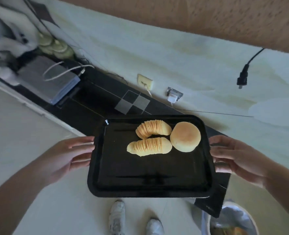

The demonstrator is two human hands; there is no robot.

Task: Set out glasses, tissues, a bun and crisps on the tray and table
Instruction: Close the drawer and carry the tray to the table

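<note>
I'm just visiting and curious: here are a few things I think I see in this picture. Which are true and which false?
1. Both hands hold the black tray, the left hand and the right hand at opposite short edges. True.
2. Three buns lie on the tray. False: there is one bun.
3. Two fanned rows of crisps lie beside the bun. True.
4. A drinking glass stands on the tray. False: only the bun and crisps are on it.
5. The bun lies at the tray's near edge. False: it lies in the far half, towards the right hand.
</note>
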